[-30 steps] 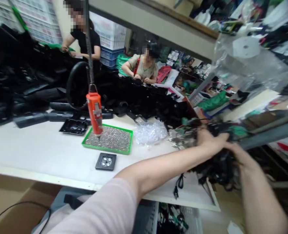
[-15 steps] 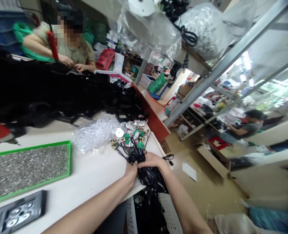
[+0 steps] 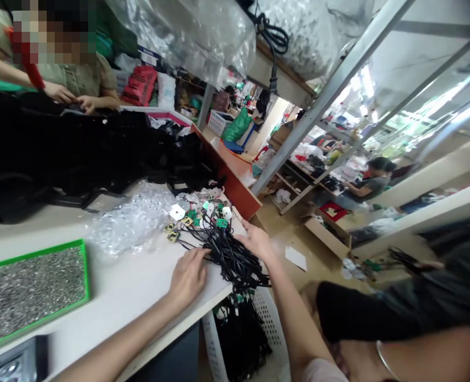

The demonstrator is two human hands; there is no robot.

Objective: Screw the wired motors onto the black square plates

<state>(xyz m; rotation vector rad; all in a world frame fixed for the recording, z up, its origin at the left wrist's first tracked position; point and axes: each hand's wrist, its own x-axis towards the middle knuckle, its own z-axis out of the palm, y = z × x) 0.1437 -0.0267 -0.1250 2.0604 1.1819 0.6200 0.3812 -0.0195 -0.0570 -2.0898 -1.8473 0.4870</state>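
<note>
At the bench's corner, in the head view, your left hand (image 3: pixel 187 278) lies open, palm down on the white bench (image 3: pixel 111 302), its fingertips just touching a loose bundle of black cables (image 3: pixel 229 257). Your right hand (image 3: pixel 256 240), unclenched with fingers spread, rests at the bundle's far side, grasping nothing. The bundle sits on the bench edge, above a white plastic crate (image 3: pixel 268 318) holding more black cables (image 3: pixel 242 345). Small green circuit boards (image 3: pixel 197 216) lie just beyond it, beside bubble wrap (image 3: pixel 133 223). A green-framed tray of screws (image 3: pixel 31 294) sits toward the left edge. Past a heap of black moulded parts (image 3: pixel 79 154), a co-worker's hands (image 3: pixel 61 94) rest at the far side.
</note>
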